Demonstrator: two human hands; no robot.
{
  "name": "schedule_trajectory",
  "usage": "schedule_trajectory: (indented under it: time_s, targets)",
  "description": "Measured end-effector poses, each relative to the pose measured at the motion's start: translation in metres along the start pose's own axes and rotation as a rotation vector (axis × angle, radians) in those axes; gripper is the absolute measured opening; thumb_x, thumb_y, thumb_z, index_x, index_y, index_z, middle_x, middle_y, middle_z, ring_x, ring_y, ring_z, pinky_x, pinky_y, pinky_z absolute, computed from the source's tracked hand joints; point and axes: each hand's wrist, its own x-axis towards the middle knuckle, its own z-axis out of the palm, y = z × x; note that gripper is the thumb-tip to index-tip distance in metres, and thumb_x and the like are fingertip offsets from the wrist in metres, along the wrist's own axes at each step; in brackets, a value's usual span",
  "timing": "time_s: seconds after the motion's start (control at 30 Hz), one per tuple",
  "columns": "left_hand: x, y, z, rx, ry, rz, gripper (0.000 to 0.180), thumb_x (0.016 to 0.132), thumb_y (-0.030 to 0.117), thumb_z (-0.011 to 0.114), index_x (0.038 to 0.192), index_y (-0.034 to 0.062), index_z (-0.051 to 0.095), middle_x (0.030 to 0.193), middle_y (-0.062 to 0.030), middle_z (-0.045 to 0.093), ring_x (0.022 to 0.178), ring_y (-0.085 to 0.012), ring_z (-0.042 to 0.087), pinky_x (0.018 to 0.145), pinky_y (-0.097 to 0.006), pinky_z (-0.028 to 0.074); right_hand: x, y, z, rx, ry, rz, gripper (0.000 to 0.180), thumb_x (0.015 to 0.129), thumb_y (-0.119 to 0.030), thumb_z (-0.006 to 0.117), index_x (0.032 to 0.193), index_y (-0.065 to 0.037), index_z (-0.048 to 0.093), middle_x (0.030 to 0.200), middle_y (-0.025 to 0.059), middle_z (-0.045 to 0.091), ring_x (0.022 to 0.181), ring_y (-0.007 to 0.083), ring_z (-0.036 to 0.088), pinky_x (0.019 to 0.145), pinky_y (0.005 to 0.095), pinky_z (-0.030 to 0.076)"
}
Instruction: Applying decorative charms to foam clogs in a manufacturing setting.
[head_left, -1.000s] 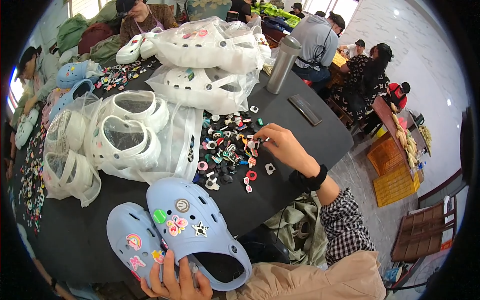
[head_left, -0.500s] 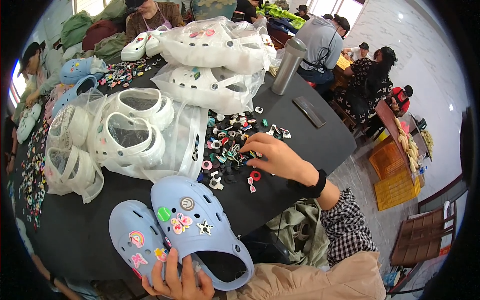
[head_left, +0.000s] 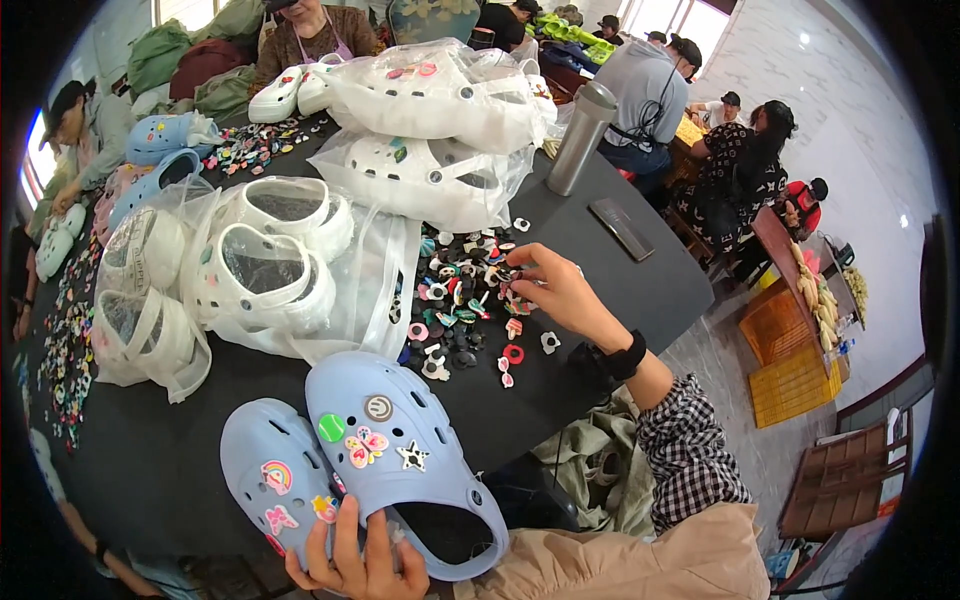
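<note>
L. hand [head_left: 355, 568], fingers bent & slightly spread, grips blue clogs [head_left: 385, 485] by the opening end, at near edge of black table [head_left: 465, 415]. Charms on uppers incl. butterfly [head_left: 367, 446] & star [head_left: 411, 456]. R. hand [head_left: 568, 295], thumb & index close tog., at R side of loose charm pile [head_left: 460, 305]; can't tell if pinching one. Farther out: bagged white shoes [head_left: 232, 300], metal flask [head_left: 583, 140].

your right hand [head_left: 562, 292] moved since half a second ago from the middle of the charm pile [head_left: 462, 303] to its upper right edge, a white charm [head_left: 550, 343] beside your palm uncovered
</note>
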Motion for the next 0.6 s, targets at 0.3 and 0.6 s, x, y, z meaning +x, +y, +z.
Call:
schedule_trajectory:
  time_s: [0.3, 0.6]
  targets:
    - [0.0, 0.0, 0.001, 0.0, 0.011, 0.001, 0.032, 0.094, 0.035, 0.053, 0.103, 0.0146, 0.077, 0.127, -0.0026, 0.069, 0.121, -0.0264, 0.054, 0.11, -0.052, 0.023, -0.016, -0.023, -0.003, -0.509, -0.187, 0.029, 0.027, 0.086, -0.02, 0.075, 0.095, -0.003, 0.056, 0.1, 0.0116, 0.056, 0.091, 0.0301, 0.064, 0.076, 0.0408, 0.054]
    - [0.001, 0.0, -0.001, -0.002, 0.01, 0.002, 0.031, 0.094, 0.034, 0.053, 0.104, 0.016, 0.076, 0.128, -0.0024, 0.069, 0.12, -0.0259, 0.053, 0.11, -0.052, 0.023, -0.016, -0.027, -0.007, -0.659, -0.242, 0.087, 0.02, 0.086, -0.022, 0.072, 0.091, -0.004, 0.065, 0.099, 0.0109, 0.062, 0.093, 0.032, 0.064, 0.078, 0.0419, 0.054]
